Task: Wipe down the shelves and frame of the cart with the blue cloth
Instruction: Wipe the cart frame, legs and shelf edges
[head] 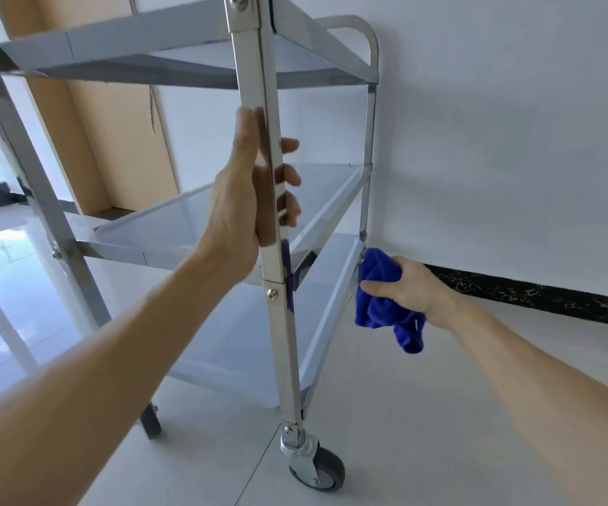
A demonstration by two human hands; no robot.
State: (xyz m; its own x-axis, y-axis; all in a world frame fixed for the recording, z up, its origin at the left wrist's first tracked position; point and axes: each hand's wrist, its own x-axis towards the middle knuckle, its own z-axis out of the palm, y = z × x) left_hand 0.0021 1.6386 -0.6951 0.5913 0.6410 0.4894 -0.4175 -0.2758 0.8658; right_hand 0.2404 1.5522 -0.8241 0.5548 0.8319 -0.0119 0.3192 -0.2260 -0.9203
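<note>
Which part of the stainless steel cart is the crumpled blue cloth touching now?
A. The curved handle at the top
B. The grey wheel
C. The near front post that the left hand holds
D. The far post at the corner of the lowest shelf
D: the right hand presses the crumpled blue cloth against the far post beside the lowest shelf.

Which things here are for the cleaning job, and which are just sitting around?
For the job:
- blue cloth, bunched in the right hand at the far post beside the bottom shelf
- steel cart: near post gripped by the left hand, plus middle shelf and top shelf

Just around:
- white wall
- black baseboard
- tiled floor
- wooden panel
</note>
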